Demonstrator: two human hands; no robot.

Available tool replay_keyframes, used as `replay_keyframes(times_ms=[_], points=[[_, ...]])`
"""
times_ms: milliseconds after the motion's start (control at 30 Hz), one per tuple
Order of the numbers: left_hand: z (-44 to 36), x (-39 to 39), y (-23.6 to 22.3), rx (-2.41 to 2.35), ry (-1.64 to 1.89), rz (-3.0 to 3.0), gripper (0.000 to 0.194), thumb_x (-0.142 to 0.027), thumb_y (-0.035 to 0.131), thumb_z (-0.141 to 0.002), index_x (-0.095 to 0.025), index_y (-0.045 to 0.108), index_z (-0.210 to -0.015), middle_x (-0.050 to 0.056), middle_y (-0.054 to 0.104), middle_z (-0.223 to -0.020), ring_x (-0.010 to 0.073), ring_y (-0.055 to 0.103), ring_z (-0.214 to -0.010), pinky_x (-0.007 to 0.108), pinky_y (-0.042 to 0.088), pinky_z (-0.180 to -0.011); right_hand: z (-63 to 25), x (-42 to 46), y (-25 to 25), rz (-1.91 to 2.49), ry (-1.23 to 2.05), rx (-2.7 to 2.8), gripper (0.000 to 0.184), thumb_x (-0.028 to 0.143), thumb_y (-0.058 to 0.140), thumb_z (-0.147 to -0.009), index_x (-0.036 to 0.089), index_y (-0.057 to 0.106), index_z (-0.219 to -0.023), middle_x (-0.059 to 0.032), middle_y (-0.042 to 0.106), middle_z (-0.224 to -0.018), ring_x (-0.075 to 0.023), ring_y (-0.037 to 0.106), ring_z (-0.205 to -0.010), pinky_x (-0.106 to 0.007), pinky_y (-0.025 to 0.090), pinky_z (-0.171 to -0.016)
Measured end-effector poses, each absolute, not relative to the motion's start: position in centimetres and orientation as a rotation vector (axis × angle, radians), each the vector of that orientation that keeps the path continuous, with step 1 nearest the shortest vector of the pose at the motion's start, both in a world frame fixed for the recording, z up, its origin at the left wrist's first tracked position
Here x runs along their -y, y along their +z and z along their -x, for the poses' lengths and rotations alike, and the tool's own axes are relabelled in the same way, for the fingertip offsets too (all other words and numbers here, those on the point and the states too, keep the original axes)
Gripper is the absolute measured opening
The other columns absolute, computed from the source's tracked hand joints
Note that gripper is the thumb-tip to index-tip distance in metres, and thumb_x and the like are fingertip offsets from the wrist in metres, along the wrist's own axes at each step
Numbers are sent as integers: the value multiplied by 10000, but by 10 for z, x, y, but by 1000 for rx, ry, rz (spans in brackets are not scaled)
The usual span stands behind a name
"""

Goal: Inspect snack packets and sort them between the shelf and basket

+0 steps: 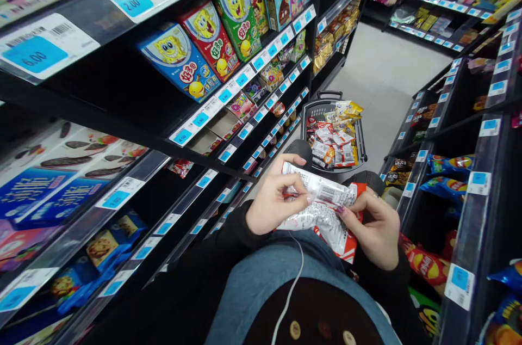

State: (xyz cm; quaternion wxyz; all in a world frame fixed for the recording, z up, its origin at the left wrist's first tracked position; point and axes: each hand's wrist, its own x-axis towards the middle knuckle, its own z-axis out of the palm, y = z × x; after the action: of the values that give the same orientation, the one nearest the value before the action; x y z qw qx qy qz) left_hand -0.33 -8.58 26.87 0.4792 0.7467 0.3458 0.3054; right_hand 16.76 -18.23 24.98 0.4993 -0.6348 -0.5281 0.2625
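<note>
Above my lap, my left hand pinches a white-and-red snack packet near its middle, thumb and fingers together. My right hand is closed on the right end of the same crinkled packaging, thumb on top. A barcode and small print show on the upper side. A silver-and-red part hangs below; whether it is a second packet, I cannot tell. Just beyond my knees stands a dark shopping basket holding several red-and-white packets and yellow packets.
Close on the left, a shelf unit carries snack boxes and blue price tags. Another shelf unit with chip bags runs along the right. Between them lies a narrow aisle floor. A white cable hangs over my front.
</note>
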Motion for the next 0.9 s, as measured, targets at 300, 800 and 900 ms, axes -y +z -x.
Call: replay_keyframes(times_ms=[300, 800, 900], points=[[3, 77, 259, -921, 471, -1806, 143, -249, 572, -757, -148, 573, -656, 85, 452, -1008, 225, 431, -1066, 355, 353, -939, -176, 173, 242, 1479, 961, 1174, 224, 300, 570, -774, 178, 498, -601, -5, 464, -711, -135, 450, -668, -253, 363, -588], [20, 69, 236, -653, 560, -1774, 125, -255, 600, -762, -147, 606, -824, 161, 396, -1353, 275, 408, -1217, 426, 346, -961, -175, 167, 231, 1507, 849, 1190, 228, 292, 432, -864, 191, 449, -659, -2, 402, -744, -147, 411, -725, -276, 336, -652], [25, 72, 242, -630, 520, -1901, 159, -249, 549, -793, -161, 553, -925, 166, 371, -1371, 258, 449, -1181, 401, 413, -904, -175, 169, 230, 1471, 838, 1211, 235, 290, 434, -861, 191, 449, -649, 2, 392, -723, -146, 403, -703, -279, 329, -633]])
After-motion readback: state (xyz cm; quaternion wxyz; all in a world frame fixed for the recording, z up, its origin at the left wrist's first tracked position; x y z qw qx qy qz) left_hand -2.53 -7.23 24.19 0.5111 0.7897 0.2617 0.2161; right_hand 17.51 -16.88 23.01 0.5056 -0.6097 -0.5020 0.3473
